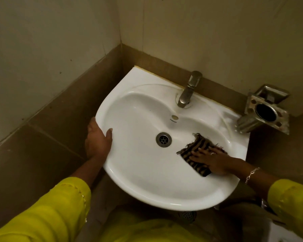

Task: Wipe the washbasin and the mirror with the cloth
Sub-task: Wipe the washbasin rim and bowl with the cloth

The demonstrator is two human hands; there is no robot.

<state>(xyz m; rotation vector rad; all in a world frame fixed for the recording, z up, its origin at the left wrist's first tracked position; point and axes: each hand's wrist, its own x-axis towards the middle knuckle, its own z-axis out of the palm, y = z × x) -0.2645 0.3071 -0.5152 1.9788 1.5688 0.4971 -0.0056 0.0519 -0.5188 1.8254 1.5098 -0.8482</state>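
Note:
A white washbasin point(140, 173) is fixed in the corner of a tiled wall. A dark striped cloth point(198, 145) lies inside the bowl, right of the metal drain point(163, 139). My right hand point(212, 160) presses flat on the cloth, fingers spread, a ring on one finger. My left hand point(98, 138) grips the basin's left rim, thumb over the edge. No mirror is in view.
A metal tap point(189, 90) stands at the back of the basin. A rusty metal holder point(264, 110) is mounted on the wall at the right. A floor drain point(187, 215) shows under the basin. Brown and cream tiles enclose the corner.

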